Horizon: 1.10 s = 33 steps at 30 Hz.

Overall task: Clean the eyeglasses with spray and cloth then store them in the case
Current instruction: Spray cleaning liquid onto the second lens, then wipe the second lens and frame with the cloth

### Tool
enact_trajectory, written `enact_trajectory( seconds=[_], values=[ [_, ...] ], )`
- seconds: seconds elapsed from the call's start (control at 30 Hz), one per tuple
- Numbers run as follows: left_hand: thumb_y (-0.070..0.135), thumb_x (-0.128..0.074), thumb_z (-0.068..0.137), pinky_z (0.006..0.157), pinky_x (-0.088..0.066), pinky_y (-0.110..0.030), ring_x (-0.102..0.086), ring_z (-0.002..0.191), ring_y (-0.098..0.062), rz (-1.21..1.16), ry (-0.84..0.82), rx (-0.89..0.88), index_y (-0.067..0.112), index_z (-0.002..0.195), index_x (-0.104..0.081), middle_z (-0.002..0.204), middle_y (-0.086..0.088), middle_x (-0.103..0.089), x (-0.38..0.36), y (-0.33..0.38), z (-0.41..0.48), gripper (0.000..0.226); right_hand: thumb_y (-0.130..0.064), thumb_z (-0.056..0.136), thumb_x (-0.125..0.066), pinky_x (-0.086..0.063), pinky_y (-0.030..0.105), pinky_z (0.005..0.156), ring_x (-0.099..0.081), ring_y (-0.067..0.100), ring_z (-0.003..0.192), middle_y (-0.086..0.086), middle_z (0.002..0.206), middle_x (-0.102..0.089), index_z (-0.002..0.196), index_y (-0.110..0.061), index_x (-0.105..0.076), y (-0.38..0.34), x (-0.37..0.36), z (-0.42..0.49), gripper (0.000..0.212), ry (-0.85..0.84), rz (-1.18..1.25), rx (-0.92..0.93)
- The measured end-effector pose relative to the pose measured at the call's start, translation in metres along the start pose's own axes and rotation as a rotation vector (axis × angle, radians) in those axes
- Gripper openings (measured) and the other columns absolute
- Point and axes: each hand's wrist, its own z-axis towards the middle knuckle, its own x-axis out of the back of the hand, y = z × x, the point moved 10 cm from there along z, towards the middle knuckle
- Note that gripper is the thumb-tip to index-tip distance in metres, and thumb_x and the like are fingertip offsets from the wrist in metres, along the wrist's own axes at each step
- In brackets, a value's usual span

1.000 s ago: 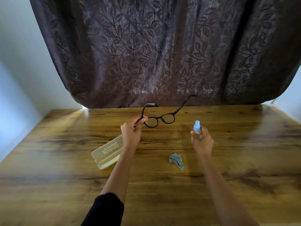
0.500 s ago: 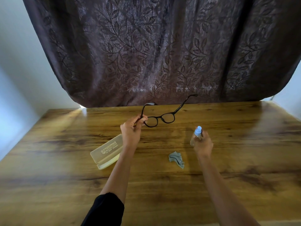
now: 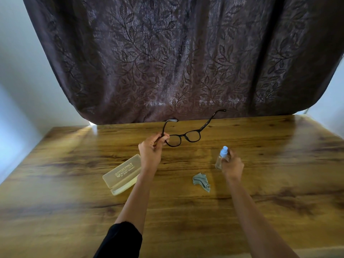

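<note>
The glasses (image 3: 183, 137) are held up above the table (image 3: 279, 183), in front of the curtain (image 3: 176, 62), with both temples unfolded and pointing away from the person. They are pinched at the lens-side end of one temple by the thumb and fingers of the left hand (image 3: 150, 153). The bottle (image 3: 221, 157) is gripped by the right hand (image 3: 231, 165), whose fingers are curled round its clear body. It is tilted, with its blue cap uppermost, and is held low and to the right of the glasses, well apart from them. Whether its base touches the table cannot be told. The cloth (image 3: 202, 182) lies crumpled on the table between the two forearms and is touched by neither hand. The case (image 3: 122, 174) lies beside the left wrist; whether it is latched cannot be told. No spray or wetness can be made out on the lenses, so it cannot be said whether spraying has been done. The task is judged to be at an early stage: glasses and bottle have been taken in hand, while the wiping with the cloth and the storing in the case are plainly left to be done.
</note>
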Motion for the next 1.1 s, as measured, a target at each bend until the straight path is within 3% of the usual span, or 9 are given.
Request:
enact_trajectory(
  seconds=[0.1,0.23,0.43,0.6,0.7,0.8,0.93,1.1],
  values=[
    [0.006,-0.058,0.088,0.076,-0.053,-0.015,-0.068,0.082,-0.006,-0.017,0.001,0.012,0.009,0.098,-0.069,0.088,-0.002,-0.072,0.001,-0.001,0.000,0.016,0.003,0.081,-0.061,-0.047,0.037,0.092,-0.050,0.027,0.117,0.015,0.130,-0.050,0.134,-0.007,-0.041,-0.011,0.012,-0.006,0.057,0.123,0.022,0.091],
    [0.007,-0.058,0.088,0.074,-0.055,-0.019,-0.069,0.080,-0.006,-0.048,0.010,0.034,0.008,0.096,-0.070,0.086,-0.002,-0.072,0.004,-0.005,0.000,0.015,0.001,0.084,-0.057,-0.042,0.026,0.077,-0.049,0.015,0.095,0.009,0.111,-0.052,0.111,-0.008,-0.051,-0.045,0.030,-0.033,0.030,0.306,0.015,0.390],
    [0.003,-0.061,0.085,0.071,-0.051,-0.010,-0.067,0.081,0.000,-0.031,-0.007,0.028,0.006,0.095,-0.070,0.086,-0.002,-0.071,0.006,-0.003,-0.003,0.014,-0.004,0.087,-0.057,-0.056,0.027,0.063,-0.061,0.013,0.073,0.005,0.100,-0.063,0.096,-0.011,-0.065,-0.059,-0.012,-0.054,0.015,0.096,-0.145,0.594],
    [0.003,-0.062,0.085,0.074,-0.056,-0.020,-0.068,0.079,-0.003,-0.031,-0.016,0.042,0.007,0.094,-0.070,0.085,-0.004,-0.072,0.011,-0.009,-0.003,0.013,-0.008,0.085,-0.061,-0.049,0.017,0.071,-0.064,0.011,0.082,0.002,0.103,-0.066,0.102,-0.014,-0.066,-0.032,-0.053,-0.062,0.019,-0.160,-0.303,0.520],
    [0.002,-0.061,0.085,0.077,-0.058,-0.031,-0.069,0.081,-0.008,-0.036,-0.028,0.060,0.008,0.094,-0.071,0.085,-0.003,-0.072,0.014,-0.014,-0.002,0.014,-0.013,0.084,-0.063,-0.050,0.020,0.073,-0.063,0.012,0.091,-0.002,0.109,-0.064,0.108,-0.019,-0.063,-0.011,-0.065,-0.066,0.025,-0.218,-0.374,0.424],
    [0.002,-0.061,0.085,0.078,-0.058,-0.033,-0.070,0.082,-0.010,-0.047,-0.034,0.075,0.010,0.094,-0.071,0.085,-0.004,-0.072,0.017,-0.015,-0.001,0.015,-0.019,0.082,-0.065,-0.051,0.025,0.078,-0.059,0.012,0.099,-0.004,0.114,-0.061,0.111,-0.023,-0.061,0.002,-0.077,-0.071,0.030,-0.285,-0.424,0.386],
    [0.000,-0.060,0.085,0.078,-0.058,-0.032,-0.069,0.082,-0.010,-0.071,-0.046,0.082,0.009,0.093,-0.071,0.086,-0.006,-0.072,0.019,-0.014,0.000,0.016,-0.016,0.081,-0.066,-0.047,0.020,0.079,-0.056,0.011,0.100,-0.004,0.114,-0.061,0.107,-0.021,-0.065,0.004,-0.079,-0.075,0.026,-0.285,-0.451,0.398],
    [-0.002,-0.063,0.083,0.073,-0.059,-0.032,-0.068,0.077,-0.010,-0.094,-0.036,0.029,0.015,0.087,-0.070,0.086,0.002,-0.069,0.023,-0.007,0.001,0.019,-0.009,0.082,-0.064,-0.046,0.016,0.074,-0.060,0.009,0.088,-0.002,0.102,-0.067,0.096,-0.018,-0.070,0.005,-0.069,-0.078,0.017,-0.200,-0.404,0.356]
  ],
)
